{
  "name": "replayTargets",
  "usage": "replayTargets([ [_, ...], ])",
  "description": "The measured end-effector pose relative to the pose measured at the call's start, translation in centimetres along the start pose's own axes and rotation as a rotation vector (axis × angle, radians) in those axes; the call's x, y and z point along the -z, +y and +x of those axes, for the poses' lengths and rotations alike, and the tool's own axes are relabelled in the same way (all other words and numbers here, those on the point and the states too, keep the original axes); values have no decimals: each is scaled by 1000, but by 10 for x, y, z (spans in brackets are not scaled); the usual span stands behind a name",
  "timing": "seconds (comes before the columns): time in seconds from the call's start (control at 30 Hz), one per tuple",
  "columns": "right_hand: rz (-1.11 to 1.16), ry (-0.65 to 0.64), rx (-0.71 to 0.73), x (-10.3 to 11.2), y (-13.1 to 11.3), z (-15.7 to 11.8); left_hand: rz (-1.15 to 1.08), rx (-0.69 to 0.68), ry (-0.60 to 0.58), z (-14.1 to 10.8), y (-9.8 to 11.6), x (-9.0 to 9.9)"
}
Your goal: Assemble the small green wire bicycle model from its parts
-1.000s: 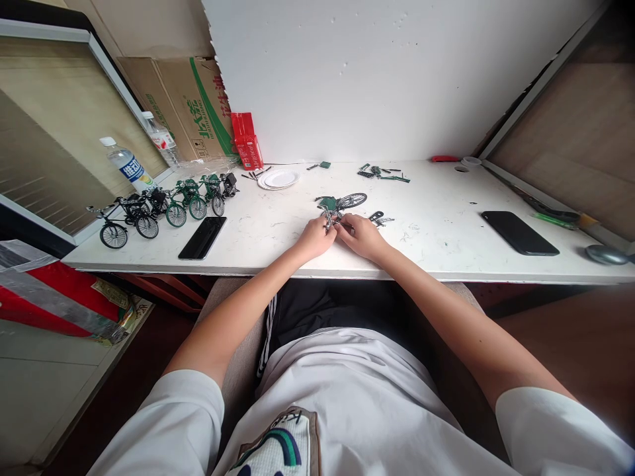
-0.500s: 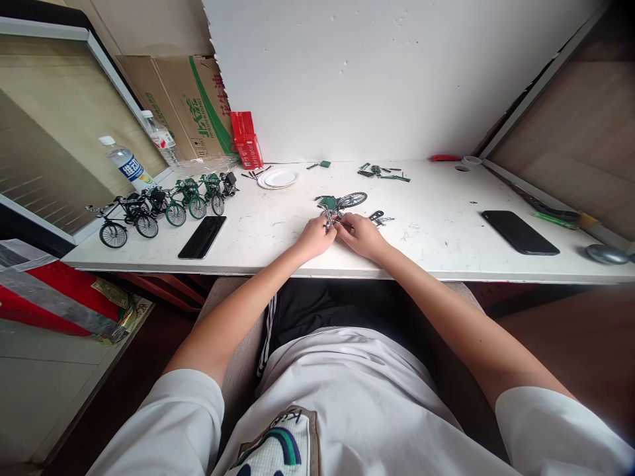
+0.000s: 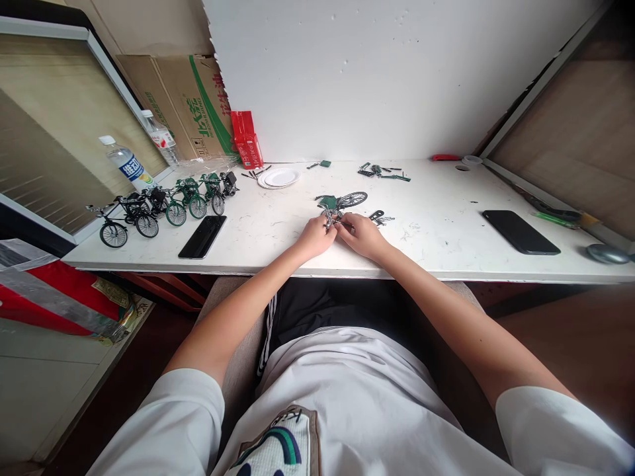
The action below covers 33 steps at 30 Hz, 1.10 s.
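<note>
My left hand is closed on a silver and dark model bicycle part near the table's front middle. Right beside it, fingertips almost meeting, my right hand is pinched around something small and dark that the fingers mostly hide. Just beyond both hands lie a green model bicycle piece and a spoked wheel; I cannot tell whether these join the held part. A black piece with small silver bits rests right of my right hand.
Several finished model bicycles stand at the left, near a phone and bottles. Paper plates, a red box and loose green frame parts are at the back. Another black phone lies at the right.
</note>
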State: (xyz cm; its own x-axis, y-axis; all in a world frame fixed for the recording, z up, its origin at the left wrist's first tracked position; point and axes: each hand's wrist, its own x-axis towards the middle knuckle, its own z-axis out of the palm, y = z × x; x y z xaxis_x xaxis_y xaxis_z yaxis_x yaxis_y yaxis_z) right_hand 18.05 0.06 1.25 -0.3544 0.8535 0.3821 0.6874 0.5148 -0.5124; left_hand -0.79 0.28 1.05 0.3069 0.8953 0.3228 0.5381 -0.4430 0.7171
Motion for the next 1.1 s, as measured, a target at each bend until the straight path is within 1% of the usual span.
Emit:
replayTargets([
  [0.7,-14,3,6,0,0,0,-1,-23,1,1,-2,-1],
  [1.1,-12,-1,-1,0,-1,1,6,13,4,0,0,0],
])
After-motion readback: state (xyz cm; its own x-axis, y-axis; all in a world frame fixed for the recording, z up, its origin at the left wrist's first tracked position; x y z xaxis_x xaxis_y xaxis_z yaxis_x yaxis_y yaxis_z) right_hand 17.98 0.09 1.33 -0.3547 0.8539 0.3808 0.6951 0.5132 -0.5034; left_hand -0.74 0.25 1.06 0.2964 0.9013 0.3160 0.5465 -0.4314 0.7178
